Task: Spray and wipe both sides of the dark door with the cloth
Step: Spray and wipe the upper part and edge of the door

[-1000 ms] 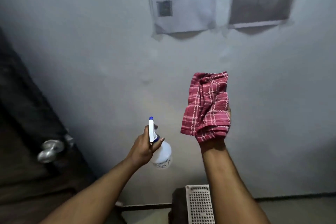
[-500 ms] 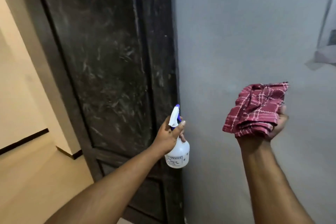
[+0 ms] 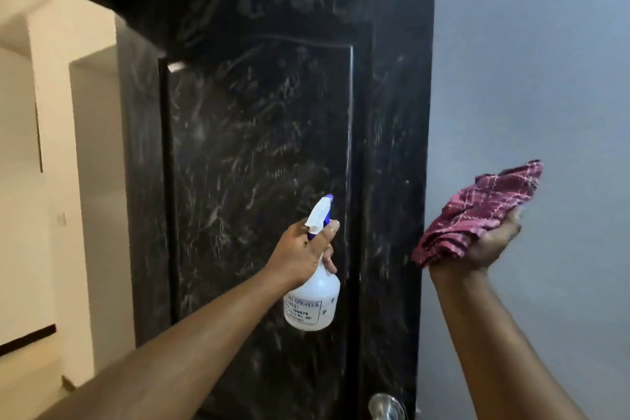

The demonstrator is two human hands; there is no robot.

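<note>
The dark door (image 3: 259,147) stands open ahead of me, its panelled face covered in pale smears. My left hand (image 3: 301,254) grips a white spray bottle (image 3: 313,303) by the neck, its blue-and-white nozzle pointing at the door's raised panel. My right hand (image 3: 487,242) holds a bunched red checked cloth (image 3: 477,211) in its raised palm, to the right of the door's edge and in front of the wall. The cloth is apart from the door.
A silver door knob (image 3: 383,404) shows at the bottom edge of the door. A blue-grey wall (image 3: 545,61) runs along the right. To the left, a cream hallway (image 3: 51,181) opens past the door frame.
The view has swung up from the lower door to its upper panel. Both hands rose with it and kept hold of the bottle and the cloth.
</note>
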